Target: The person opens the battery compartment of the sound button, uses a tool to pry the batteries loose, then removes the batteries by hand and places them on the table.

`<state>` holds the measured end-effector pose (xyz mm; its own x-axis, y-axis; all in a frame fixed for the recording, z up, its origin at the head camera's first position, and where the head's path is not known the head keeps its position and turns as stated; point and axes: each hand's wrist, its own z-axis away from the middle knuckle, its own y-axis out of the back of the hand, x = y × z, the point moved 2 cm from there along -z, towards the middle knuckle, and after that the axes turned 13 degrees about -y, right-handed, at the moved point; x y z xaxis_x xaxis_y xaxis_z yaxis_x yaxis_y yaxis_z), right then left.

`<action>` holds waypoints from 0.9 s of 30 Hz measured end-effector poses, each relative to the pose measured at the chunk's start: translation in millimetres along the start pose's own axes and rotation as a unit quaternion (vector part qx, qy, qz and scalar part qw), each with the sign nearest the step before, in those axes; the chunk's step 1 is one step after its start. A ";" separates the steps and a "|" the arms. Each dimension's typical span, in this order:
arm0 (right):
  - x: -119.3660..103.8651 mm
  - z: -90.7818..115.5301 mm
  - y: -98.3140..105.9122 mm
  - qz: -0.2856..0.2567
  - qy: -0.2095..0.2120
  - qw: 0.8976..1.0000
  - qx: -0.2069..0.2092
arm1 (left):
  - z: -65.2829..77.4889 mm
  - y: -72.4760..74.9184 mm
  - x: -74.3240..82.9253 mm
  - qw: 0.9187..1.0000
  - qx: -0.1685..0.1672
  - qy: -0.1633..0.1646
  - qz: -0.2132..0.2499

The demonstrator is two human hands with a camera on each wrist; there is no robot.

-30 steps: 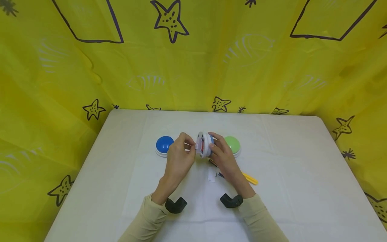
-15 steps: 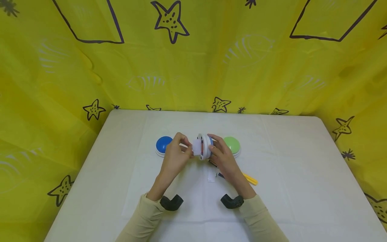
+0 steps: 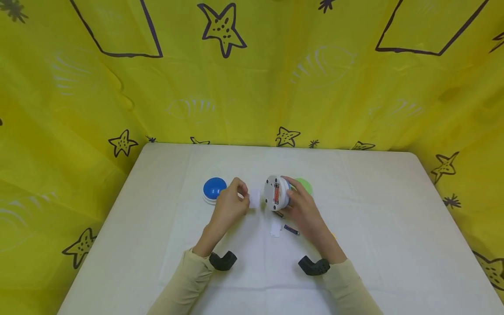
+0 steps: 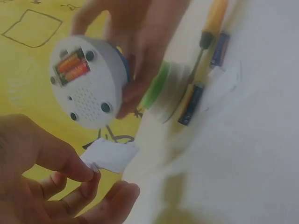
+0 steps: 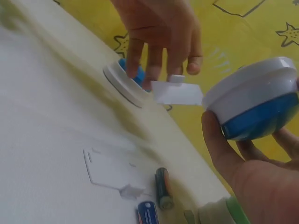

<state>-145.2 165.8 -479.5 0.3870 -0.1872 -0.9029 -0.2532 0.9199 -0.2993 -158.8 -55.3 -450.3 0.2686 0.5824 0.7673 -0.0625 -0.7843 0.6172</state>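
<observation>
- Head view: above the white surface (image 3: 393, 218), the left hand (image 3: 229, 205) pinches a thin white plastic cover (image 3: 255, 200).
- Head view: the right hand (image 3: 306, 215) grips a round white plastic button with a blue dome (image 3: 269, 194), tilted in the air near the cover, underside facing the left hand.
- Head view: a blue-domed white button (image 3: 214, 188) stands beside the left hand; a green-domed one (image 3: 304, 186) is partly hidden behind the right.
- Left wrist view: two red cylindrical batteries (image 4: 73, 68) sit side by side in the held button's uncovered compartment; a yellow-handled screwdriver (image 4: 214, 23) lies near two loose dark batteries (image 4: 190, 105).
- Right wrist view: those loose batteries lie beside a second flat white cover (image 5: 110, 169).
</observation>
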 end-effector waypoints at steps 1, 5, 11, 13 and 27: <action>0.1 1.4 2.1 0.002 -0.001 1.000 -0.003 | 0.3 -1.2 -0.8 1.000 -0.005 -0.004 -0.013; 0.3 7.6 8.8 0.008 -0.003 1.000 -0.015 | 0.6 -5.9 -3.9 0.998 -0.026 -0.020 -0.056; -1.4 17.5 14.7 -0.003 0.006 0.999 -0.032 | -0.7 -13.3 -9.0 0.993 -0.047 -0.034 -0.098; -2.5 21.3 17.2 -0.007 0.009 0.999 -0.037 | -1.5 -15.4 -10.5 0.989 -0.051 -0.048 -0.127; -9.9 49.6 47.8 -0.078 0.047 0.993 -0.078 | -0.7 -20.7 -9.7 0.962 -0.070 -0.087 -0.248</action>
<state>-117.1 228.8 -469.5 0.3489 -0.3621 -0.8644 -0.3330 0.8143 -0.4755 -160.8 -44.5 -470.4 0.4552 0.8233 0.3389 -0.0113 -0.3753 0.9269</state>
